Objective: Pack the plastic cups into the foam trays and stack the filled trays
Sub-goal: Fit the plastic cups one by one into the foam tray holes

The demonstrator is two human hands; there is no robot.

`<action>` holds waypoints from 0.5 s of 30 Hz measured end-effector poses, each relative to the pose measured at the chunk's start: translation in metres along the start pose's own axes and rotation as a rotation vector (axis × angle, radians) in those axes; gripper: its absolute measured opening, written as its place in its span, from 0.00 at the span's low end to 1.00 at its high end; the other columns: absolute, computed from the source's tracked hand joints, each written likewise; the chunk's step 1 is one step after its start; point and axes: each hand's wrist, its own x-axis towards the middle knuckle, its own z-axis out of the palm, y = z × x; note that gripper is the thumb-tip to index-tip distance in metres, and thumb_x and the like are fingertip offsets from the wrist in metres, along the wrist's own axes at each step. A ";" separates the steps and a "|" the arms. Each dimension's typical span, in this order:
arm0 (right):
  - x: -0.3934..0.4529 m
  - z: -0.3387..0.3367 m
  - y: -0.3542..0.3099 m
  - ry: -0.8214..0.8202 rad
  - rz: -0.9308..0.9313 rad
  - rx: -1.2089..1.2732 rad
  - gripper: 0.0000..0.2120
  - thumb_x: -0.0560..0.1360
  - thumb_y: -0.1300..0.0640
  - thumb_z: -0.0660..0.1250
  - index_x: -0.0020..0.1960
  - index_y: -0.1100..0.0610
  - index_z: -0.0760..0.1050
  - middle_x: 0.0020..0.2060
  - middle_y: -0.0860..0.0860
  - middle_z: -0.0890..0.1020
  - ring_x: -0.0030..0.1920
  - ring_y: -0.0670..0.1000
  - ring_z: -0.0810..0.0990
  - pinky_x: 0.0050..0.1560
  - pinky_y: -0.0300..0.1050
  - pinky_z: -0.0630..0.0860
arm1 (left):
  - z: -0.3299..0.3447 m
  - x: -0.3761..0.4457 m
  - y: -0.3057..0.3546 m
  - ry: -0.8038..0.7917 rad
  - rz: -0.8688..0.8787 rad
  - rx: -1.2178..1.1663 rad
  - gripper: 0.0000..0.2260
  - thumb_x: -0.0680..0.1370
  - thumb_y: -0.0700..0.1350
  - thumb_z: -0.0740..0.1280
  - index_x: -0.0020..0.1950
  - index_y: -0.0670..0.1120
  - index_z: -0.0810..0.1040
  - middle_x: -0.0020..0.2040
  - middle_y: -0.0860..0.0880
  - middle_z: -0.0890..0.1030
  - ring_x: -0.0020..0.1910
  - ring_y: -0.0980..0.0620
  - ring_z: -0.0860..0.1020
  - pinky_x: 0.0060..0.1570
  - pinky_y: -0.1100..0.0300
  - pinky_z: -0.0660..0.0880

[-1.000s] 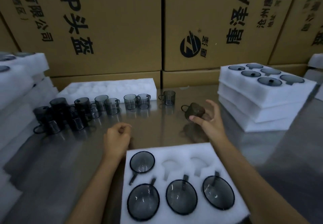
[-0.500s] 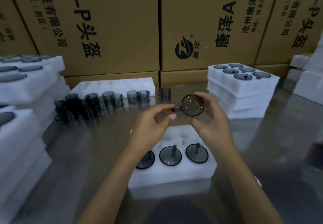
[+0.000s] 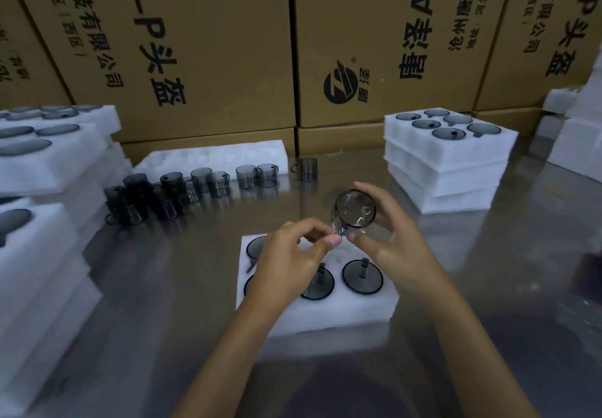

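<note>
A smoky clear plastic cup (image 3: 355,210) is held in the air above the table, its mouth facing me. My right hand (image 3: 387,238) grips its body from the right. My left hand (image 3: 293,254) pinches its handle at the lower left. Below them lies a white foam tray (image 3: 325,311) with cups seated in it; my left hand hides part of the tray. A row of loose cups (image 3: 202,181) stands on the table at the back left, and one cup (image 3: 306,168) stands apart.
A stack of filled foam trays (image 3: 446,170) sits at the right. More foam tray stacks (image 3: 42,222) line the left edge. A flat foam tray (image 3: 211,157) lies behind the loose cups. Cardboard boxes (image 3: 208,43) wall off the back of the shiny metal table (image 3: 163,287).
My right hand lifted the cup from the table and turned its mouth toward me. My left hand came up and took its handle. The view pulled back from the tray.
</note>
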 end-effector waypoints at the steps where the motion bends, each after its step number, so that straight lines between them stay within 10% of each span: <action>1: 0.000 -0.003 0.004 -0.031 0.040 -0.002 0.31 0.73 0.68 0.73 0.71 0.47 0.70 0.64 0.43 0.77 0.66 0.42 0.75 0.70 0.40 0.70 | 0.002 0.000 -0.001 -0.013 -0.001 0.016 0.02 0.76 0.49 0.73 0.43 0.53 0.83 0.41 0.58 0.82 0.47 0.58 0.77 0.50 0.67 0.69; 10: -0.001 0.000 0.029 -0.154 0.257 -0.003 0.35 0.77 0.65 0.71 0.77 0.45 0.64 0.73 0.41 0.69 0.72 0.34 0.64 0.59 0.19 0.62 | 0.008 0.001 -0.011 -0.086 -0.082 0.123 0.03 0.76 0.48 0.73 0.44 0.50 0.85 0.43 0.53 0.77 0.50 0.58 0.72 0.47 0.72 0.64; 15: 0.001 0.001 0.028 -0.087 0.338 0.093 0.30 0.77 0.63 0.68 0.73 0.39 0.70 0.72 0.39 0.71 0.74 0.41 0.65 0.71 0.39 0.65 | 0.010 0.001 -0.013 -0.094 -0.102 0.179 0.10 0.76 0.49 0.73 0.36 0.60 0.80 0.44 0.55 0.76 0.52 0.57 0.70 0.47 0.73 0.64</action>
